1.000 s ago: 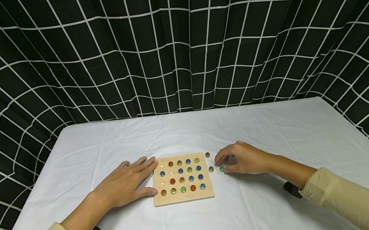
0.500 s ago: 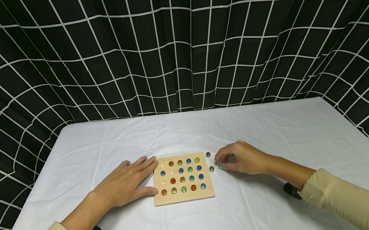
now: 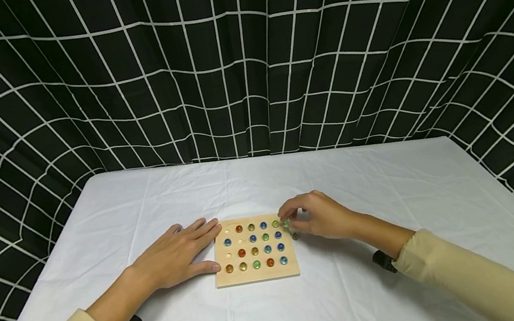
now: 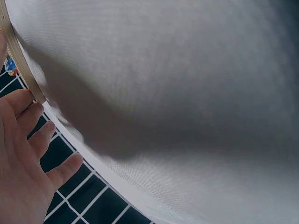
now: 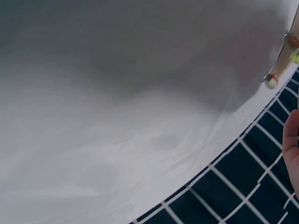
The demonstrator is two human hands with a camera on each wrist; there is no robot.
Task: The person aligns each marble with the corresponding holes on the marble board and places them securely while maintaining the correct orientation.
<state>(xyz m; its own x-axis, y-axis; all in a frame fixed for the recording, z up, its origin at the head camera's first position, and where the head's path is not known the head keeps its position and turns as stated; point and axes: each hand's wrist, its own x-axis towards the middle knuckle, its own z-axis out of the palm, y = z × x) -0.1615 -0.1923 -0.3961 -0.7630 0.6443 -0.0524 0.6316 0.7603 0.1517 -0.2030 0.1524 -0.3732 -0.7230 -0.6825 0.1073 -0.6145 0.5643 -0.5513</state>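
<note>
One small green marble [image 3: 286, 224] sits pinched between the thumb and fingertips of my right hand [image 3: 315, 217], just over the right edge of the wooden board [image 3: 257, 274], beside the top-row green marble. I judge it light, hard and slick glass, round enough to squirt out of a loose pinch, so I take it across its widest part with the pads of thumb and forefinger, gently, and keep it low over the board. My left hand [image 3: 171, 255] lies flat with straight fingers on the white tablecloth [image 3: 260, 182], its fingertips and thumb touching the board's left edge, holding nothing. On the board I count twenty-five hollows in five rows of five; twenty-one hold marbles and four on the left side show bare. One brownish marble [image 3: 295, 236] lies loose on the cloth just under my right fingers.
</note>
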